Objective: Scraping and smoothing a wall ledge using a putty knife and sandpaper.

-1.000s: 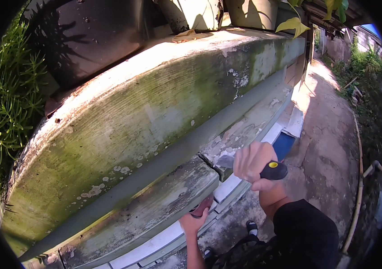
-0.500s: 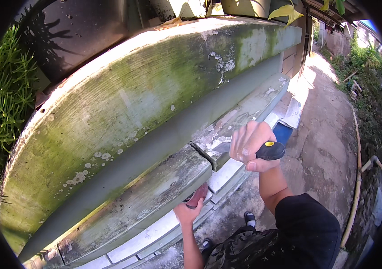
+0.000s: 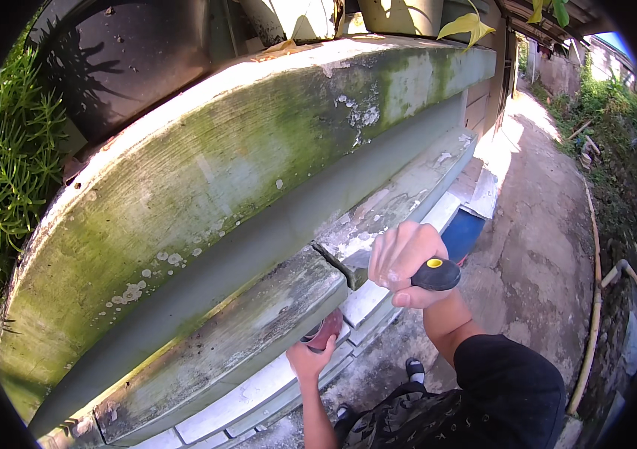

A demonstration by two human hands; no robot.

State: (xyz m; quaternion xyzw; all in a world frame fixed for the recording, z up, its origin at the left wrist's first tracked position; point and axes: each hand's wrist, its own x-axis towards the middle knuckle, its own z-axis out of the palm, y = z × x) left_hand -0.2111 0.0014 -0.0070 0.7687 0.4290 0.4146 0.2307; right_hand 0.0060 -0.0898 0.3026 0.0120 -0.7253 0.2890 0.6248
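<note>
My right hand [image 3: 407,258] is closed around the black handle of a scraper [image 3: 438,275] with a yellow ring at its butt end. Its blade is mostly hidden by my fingers, over the lower concrete ledge [image 3: 401,196], whose paint is flaking in white patches. Below the nearer ledge section, my left hand [image 3: 309,359] grips a reddish-brown rounded object [image 3: 326,333] with a dark edge. The ledge covers part of that object, so its kind does not show. A dark gap separates the two ledge sections, just left of my right hand.
A mossy, curved upper concrete slab [image 3: 206,157] overhangs the ledge. Pots [image 3: 408,19] stand on top, with green plants [image 3: 19,165] at far left. Below lie white ledges [image 3: 251,389] and a blue object [image 3: 462,233]. A concrete path [image 3: 535,247] runs along the right, beside a thin pipe [image 3: 594,314].
My right hand has moved a little toward me and left along the ledge, with the scraper in it. My left hand keeps nearly the same place. The view has shifted slightly.
</note>
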